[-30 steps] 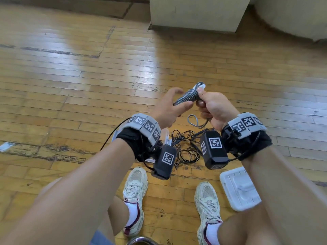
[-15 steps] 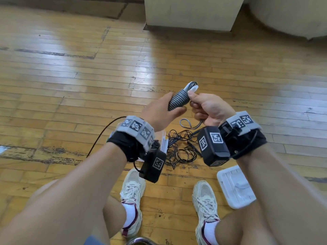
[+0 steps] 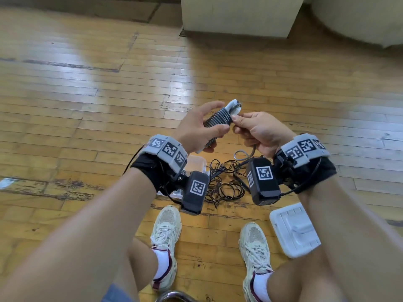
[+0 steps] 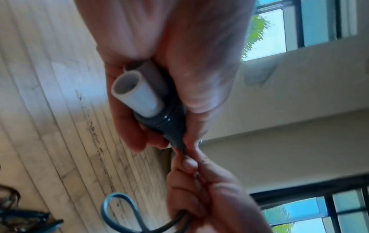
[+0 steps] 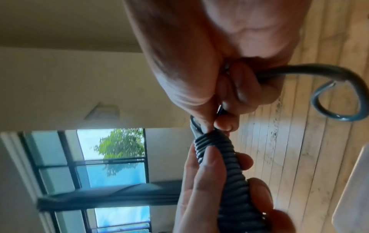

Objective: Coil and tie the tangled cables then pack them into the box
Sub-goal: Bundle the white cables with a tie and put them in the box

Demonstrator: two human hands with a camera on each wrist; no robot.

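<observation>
My left hand grips the coil; my right hand pinches its free end at the coil's 3 o'clock. Since a second ago the coil has tipped flatter and the tail has shortened, so I judge this wrap nearly ready to tie. The tangle and box lie at 6 o'clock.

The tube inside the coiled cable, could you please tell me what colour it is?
White. The tube shows best in the left wrist view, sticking out of the dark grey cable wound round it.
</observation>
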